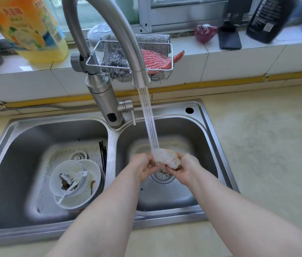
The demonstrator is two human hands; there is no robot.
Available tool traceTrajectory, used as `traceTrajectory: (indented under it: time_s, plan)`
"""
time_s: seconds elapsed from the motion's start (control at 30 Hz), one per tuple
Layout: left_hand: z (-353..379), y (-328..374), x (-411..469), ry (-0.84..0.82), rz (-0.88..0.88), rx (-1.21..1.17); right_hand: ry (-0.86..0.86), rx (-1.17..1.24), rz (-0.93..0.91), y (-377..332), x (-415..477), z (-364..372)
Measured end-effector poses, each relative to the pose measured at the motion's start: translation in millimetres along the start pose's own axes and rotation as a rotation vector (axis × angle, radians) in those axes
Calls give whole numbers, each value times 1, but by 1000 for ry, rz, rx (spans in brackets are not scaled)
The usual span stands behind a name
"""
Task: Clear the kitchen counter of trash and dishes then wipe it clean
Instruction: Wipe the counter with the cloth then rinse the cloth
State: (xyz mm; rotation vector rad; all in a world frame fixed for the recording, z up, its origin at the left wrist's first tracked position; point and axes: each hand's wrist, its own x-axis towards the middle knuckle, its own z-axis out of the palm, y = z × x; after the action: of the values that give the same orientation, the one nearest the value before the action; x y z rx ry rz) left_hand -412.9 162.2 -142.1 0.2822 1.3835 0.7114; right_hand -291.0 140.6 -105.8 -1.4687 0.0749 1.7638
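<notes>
White cloth (166, 161) bunched between fingers (151, 165) of left hand (143, 168) and right hand (188, 165), both gripping it; tap stream (150, 127) falls from above them. Suggest: knead through, wring hard before wiping counter (257, 145).

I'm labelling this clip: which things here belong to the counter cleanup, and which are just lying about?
In the job: cloth held by left hand and right hand under the running faucet; dirty bowls and chopsticks in the left basin; counter.
Lying about: detergent bottle, steel wool, red onion, phone, dark bottle.
</notes>
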Motion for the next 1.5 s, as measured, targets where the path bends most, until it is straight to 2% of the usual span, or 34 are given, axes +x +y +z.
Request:
traceTrajectory:
  time_s: [0.23, 0.33, 0.43, 0.47, 0.53, 0.6, 0.67, 0.77, 0.83, 0.9, 0.97, 1.03, 1.1, 1.17, 1.27, 1.4, 1.5]
  plan:
    - [-17, -7, -3, -14, -6, 76, 107, -79, -2, 22, 23, -1]
    - [-25, -4, -7, -75, 35, 73, 48, -156, 62, 31, 30, 2]
    - [-35, -3, -19, -239, -63, 221, -64, -177, 73, 35, 28, 10]
    - [-38, -3, -22, -241, -91, 306, -65, -158, 59, 35, 28, 11]
    - [-43, -2, -26, -116, -69, 473, -101, -139, 34, 36, 29, 13]
    - [-47, -2, -22, 2, -29, 443, -154, -133, 32, 39, 32, 10]
    - [-44, -3, -19, -51, -40, 271, -154, -157, 21, 41, 32, 6]
    - [-31, -5, -14, -126, -8, 299, -160, -76, 27, 38, 26, 3]
    - [-18, -7, -12, -57, 84, 334, -155, -78, 37, 35, 26, 1]
    - [-6, -9, -10, 7, 174, 336, -141, -178, 124, 34, 24, 2]
    - [-1, -10, -12, -97, 190, 483, -167, -147, 175, 32, 28, 3]
    - [-6, -5, -21, -237, 104, 674, -147, -21, 168, 31, 35, 3]
    - [-18, 5, -24, -142, 105, 791, -127, 114, 162, 30, 42, 1]
    - [-30, 8, -20, 28, 188, 731, -169, 216, 200, 28, 43, 1]
    - [-33, 6, -18, -26, 201, 568, -232, 188, 235, 29, 49, 7]
    - [-25, 2, -19, 58, 364, 649, -209, 141, 195, 29, 55, 22]
    - [-21, 1, -23, -81, 330, 737, -203, 101, 158, 24, 55, 22]
